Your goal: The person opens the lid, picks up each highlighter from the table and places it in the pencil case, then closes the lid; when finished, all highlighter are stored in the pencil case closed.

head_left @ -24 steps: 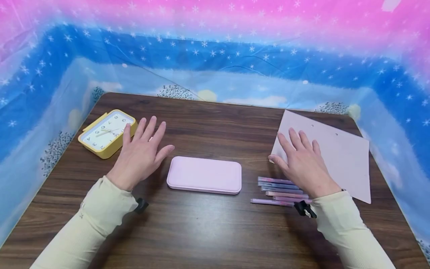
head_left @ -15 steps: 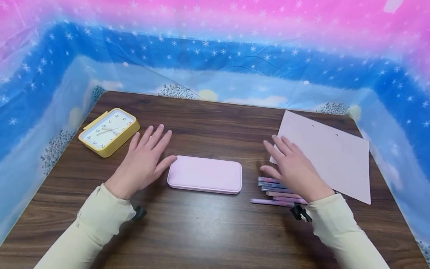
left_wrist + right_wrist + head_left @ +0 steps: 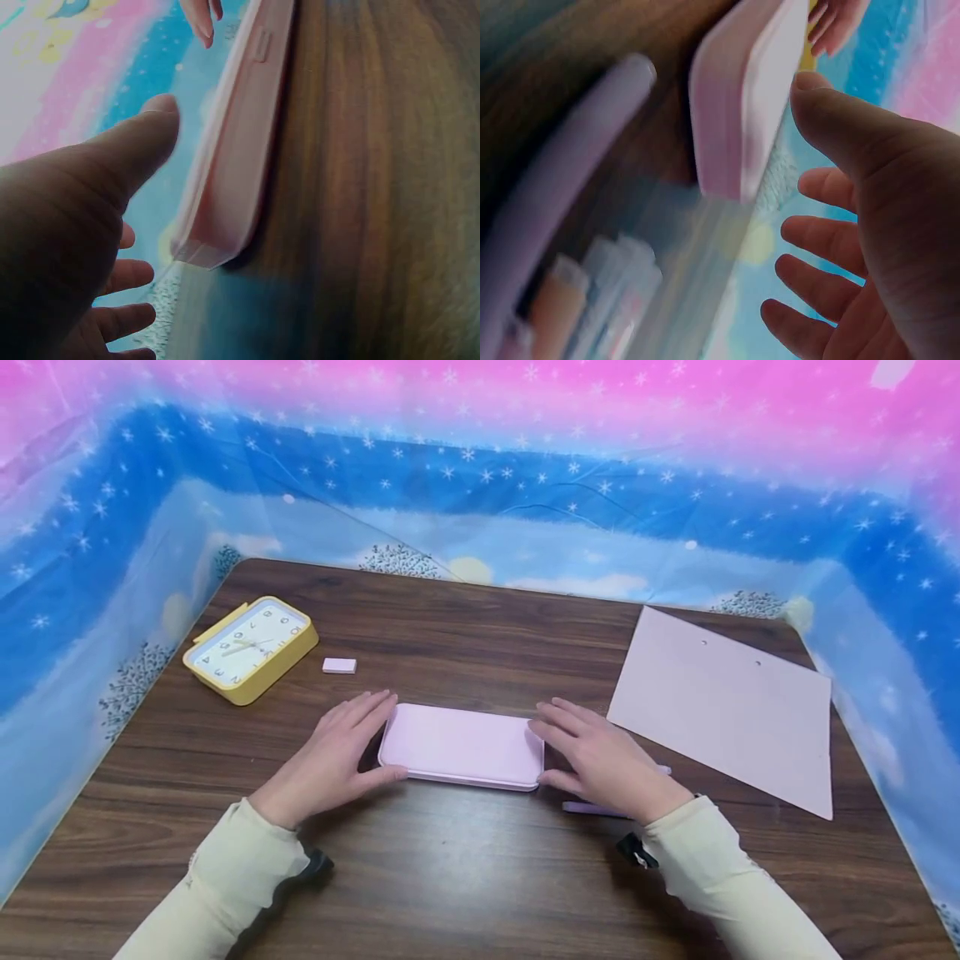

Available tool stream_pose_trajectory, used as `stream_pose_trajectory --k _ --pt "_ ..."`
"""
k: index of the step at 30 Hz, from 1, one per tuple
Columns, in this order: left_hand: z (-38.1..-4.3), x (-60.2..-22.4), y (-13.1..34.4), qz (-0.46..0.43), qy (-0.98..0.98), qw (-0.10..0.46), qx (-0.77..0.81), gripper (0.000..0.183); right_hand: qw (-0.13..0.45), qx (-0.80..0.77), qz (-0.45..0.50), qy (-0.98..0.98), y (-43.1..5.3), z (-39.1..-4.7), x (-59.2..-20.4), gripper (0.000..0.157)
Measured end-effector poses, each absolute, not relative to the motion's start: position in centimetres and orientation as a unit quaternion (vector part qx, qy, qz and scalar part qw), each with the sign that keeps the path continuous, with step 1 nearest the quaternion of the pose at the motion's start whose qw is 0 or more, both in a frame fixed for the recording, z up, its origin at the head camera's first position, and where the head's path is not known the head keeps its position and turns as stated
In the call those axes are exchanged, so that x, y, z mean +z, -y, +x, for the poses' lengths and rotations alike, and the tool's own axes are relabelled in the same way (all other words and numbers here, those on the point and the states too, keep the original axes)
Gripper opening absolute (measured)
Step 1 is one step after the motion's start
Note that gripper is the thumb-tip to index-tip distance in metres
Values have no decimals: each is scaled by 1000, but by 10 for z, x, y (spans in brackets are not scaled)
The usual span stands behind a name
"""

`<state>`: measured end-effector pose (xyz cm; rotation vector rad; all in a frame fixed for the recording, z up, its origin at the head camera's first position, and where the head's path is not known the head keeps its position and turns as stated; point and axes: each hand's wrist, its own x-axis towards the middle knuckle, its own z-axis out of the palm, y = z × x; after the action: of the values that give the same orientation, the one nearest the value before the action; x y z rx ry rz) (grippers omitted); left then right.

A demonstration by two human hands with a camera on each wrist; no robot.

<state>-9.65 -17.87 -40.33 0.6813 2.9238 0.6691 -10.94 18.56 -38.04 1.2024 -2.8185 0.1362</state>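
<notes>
A closed pale pink pencil case [image 3: 461, 743] lies flat on the table, and its front side shows a small clasp [image 3: 262, 45] in the left wrist view. At its left end is my left hand [image 3: 330, 756], fingers extended and thumb near the front corner. My right hand [image 3: 603, 760] mirrors it at the right end, fingertips right at the edge. Neither hand's fingers are curled round the case in the wrist views. Below my right hand lies a purple pen [image 3: 588, 808]; several more pens [image 3: 615, 300] show in the right wrist view, mostly hidden from the head view.
A small white eraser [image 3: 339, 666] lies behind my left hand. Farther left is a yellow alarm clock [image 3: 251, 647]. A pale pink board [image 3: 727, 710] with two small holes lies at the right. Patterned cloth [image 3: 480, 485] surrounds the table's [image 3: 450, 868] back and sides.
Both hands have come inward and down to the two ends of the pencil case. The eraser, formerly covered by my left hand, now shows. The right hand now covers most of the pens.
</notes>
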Motion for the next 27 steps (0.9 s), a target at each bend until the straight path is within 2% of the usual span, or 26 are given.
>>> stream_pose_trajectory --k 7,27 --pt "-98 -411 176 223 -949 40 218 96 -2 32 391 920 -171 -108 -389 63" --pt "-103 -422 171 216 -947 45 232 97 -26 36 379 924 -164 -109 -388 66"
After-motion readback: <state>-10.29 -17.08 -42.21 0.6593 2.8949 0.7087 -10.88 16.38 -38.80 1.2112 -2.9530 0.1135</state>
